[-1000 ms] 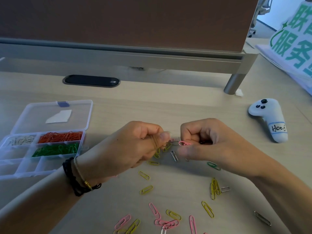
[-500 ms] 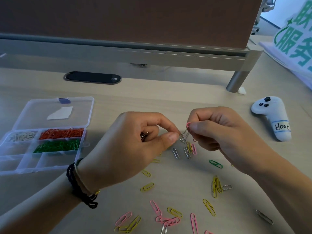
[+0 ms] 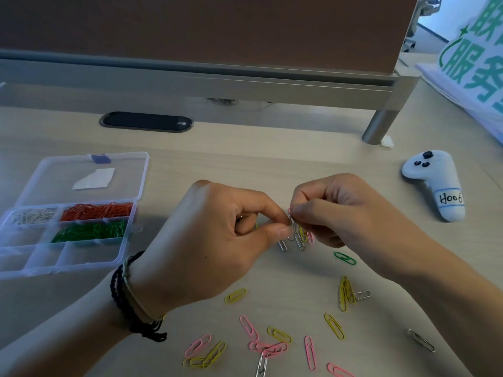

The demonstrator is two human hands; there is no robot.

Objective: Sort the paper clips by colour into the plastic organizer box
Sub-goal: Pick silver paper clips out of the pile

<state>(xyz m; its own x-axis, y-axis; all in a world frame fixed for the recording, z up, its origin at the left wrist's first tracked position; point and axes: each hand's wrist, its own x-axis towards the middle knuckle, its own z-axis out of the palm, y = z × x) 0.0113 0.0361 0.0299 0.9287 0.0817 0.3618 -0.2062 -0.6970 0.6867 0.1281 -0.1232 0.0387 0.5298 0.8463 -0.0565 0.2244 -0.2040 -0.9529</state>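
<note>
My left hand [image 3: 217,240] and my right hand [image 3: 337,210] meet above the desk, both pinching a tangled bunch of paper clips [image 3: 296,232] in silver, yellow and pink that hangs between the fingertips. The clear plastic organizer box [image 3: 65,257] lies open at the left, with white clips [image 3: 32,214], orange clips [image 3: 96,211] and green clips [image 3: 89,231] in separate compartments. Loose pink clips [image 3: 268,346], yellow clips [image 3: 345,292], a green clip [image 3: 345,258] and a silver clip [image 3: 420,340] lie scattered on the desk below my hands.
The box lid [image 3: 84,178] lies flat behind the compartments with a white paper scrap on it. A white controller [image 3: 438,183] labelled by hand lies at the right. A black cable grommet [image 3: 147,122] and a partition leg [image 3: 379,126] stand at the back.
Both hands have lifted the tangled bunch off the desk. The fingertips have drawn closer together around it, and the clips now hang down between them.
</note>
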